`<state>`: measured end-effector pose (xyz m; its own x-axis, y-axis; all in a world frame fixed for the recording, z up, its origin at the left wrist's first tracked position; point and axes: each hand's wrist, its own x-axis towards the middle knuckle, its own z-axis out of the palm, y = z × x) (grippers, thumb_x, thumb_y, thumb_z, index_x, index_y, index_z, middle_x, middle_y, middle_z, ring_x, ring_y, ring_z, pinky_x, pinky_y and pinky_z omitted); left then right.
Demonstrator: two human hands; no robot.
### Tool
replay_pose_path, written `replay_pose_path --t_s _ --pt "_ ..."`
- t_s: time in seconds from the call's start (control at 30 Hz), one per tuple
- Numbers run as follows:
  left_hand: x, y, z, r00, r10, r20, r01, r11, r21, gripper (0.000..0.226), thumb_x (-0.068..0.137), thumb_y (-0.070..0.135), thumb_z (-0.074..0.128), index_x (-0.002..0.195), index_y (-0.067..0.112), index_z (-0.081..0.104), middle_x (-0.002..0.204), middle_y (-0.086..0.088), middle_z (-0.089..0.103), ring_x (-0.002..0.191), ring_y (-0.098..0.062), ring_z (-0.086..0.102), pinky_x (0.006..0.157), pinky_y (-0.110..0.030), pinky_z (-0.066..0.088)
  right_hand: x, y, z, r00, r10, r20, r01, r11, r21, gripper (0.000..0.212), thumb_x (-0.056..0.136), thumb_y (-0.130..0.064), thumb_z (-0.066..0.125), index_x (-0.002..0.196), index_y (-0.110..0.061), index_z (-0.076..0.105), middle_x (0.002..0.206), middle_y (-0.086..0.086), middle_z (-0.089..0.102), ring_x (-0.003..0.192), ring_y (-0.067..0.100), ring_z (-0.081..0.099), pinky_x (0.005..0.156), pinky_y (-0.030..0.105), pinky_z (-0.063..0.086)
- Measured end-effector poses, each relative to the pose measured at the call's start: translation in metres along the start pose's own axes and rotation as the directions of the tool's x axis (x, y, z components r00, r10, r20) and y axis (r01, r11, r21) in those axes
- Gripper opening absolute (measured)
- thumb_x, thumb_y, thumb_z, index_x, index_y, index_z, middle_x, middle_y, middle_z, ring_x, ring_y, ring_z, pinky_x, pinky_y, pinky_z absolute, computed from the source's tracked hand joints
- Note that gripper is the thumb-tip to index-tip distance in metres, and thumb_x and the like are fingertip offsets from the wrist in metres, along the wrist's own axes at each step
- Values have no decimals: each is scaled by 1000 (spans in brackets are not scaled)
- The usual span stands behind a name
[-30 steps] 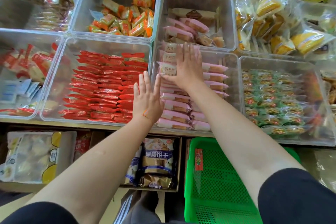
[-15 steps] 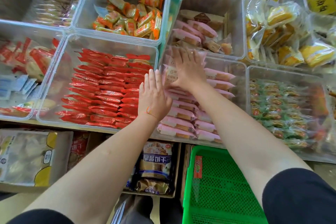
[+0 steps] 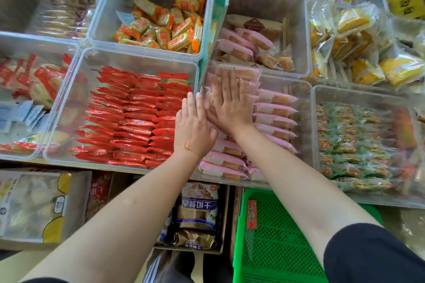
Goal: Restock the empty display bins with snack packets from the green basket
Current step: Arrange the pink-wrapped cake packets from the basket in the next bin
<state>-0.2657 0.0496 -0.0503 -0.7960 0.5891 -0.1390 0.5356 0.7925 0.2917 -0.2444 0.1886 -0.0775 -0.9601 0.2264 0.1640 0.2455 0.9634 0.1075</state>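
Pink snack packets [image 3: 274, 119] lie in rows inside a clear display bin [image 3: 305, 122] at the centre. My right hand [image 3: 232, 103] lies flat on the packets at the bin's far left, fingers straight. My left hand [image 3: 194, 128] is flat too, fingers straight, pressed against the left side of the pink stack at the bin's left wall. The green basket [image 3: 273, 243] sits low at the front, below the bins; only a small red packet [image 3: 251, 213] shows in it.
A bin of red packets [image 3: 135, 117] stands left of the pink one, orange packets [image 3: 165, 27] behind it, green packets [image 3: 354, 145] to the right. More pink packets [image 3: 243, 43] lie in the bin behind. Boxed goods [image 3: 197, 213] sit on the shelf below.
The view has shifted slightly. My right hand has drawn back a little over the pink packets, and my left hand has moved up and right until it is close beside it.
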Motion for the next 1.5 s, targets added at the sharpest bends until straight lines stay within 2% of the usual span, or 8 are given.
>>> replay_pose_path --t_s 0.3,0.47,0.63,0.83,0.97,1.23,1.37,1.5 --pt "-1 0 -1 1000 7 25 -7 1000 25 93 85 34 52 156 7 -2 163 -19 2 151 -34 7 120 -44 19 2 7 0 991 -106 -82 112 991 69 83 93 -62 34 153 -6 21 157 26 28 146 42 25 120 52 14" --pt "-1 1 -2 999 3 35 -4 999 45 94 87 36 52 156 7 -5 163 -19 0 151 -33 5 121 -43 18 12 12 -35 935 90 -343 6 963 268 30 90 -24 52 110 -9 70 111 12 68 108 33 60 98 47 41" --pt "-2 2 -5 999 1 41 -3 999 40 95 87 37 52 156 8 -7 163 -18 0 151 -33 6 121 -43 19 44 10 -64 985 106 133 -156 874 460 25 87 -38 61 100 -18 68 111 9 61 109 27 53 92 41 45" --pt "-1 1 -5 999 1 37 -3 999 33 94 87 37 52 155 8 -7 163 -17 1 151 -32 6 121 -42 20 51 4 -78 941 4 339 -138 918 373 21 93 -35 54 107 -20 60 92 2 59 82 20 55 65 31 42" --pt "-1 2 -5 999 -4 42 3 1000 28 95 87 36 53 155 8 -6 163 -17 2 151 -32 7 120 -42 21 47 0 -76 918 53 392 -208 908 365 21 94 -33 56 95 -16 68 89 0 65 80 18 57 55 27 33" --pt "-1 1 -5 999 8 35 -9 999 34 93 88 37 52 155 6 -5 163 -19 3 150 -33 7 119 -42 25 40 11 -68 896 114 428 -384 682 622 21 90 -39 67 81 -20 72 81 -7 67 78 12 58 74 32 44" --pt "-1 0 -5 1000 13 27 -14 1000 27 92 88 36 52 156 6 -3 163 -19 4 150 -33 8 119 -41 24 34 3 -58 918 220 330 -392 632 668 23 90 -35 67 76 -19 75 71 -8 67 68 5 56 76 33 43" --pt "-1 2 -5 1000 9 23 -9 1000 10 90 88 34 52 156 6 -1 163 -19 5 150 -33 9 118 -41 24 32 -7 -53 951 241 193 -306 665 681 15 87 -23 63 81 -16 75 83 -3 72 84 18 63 81 45 50"
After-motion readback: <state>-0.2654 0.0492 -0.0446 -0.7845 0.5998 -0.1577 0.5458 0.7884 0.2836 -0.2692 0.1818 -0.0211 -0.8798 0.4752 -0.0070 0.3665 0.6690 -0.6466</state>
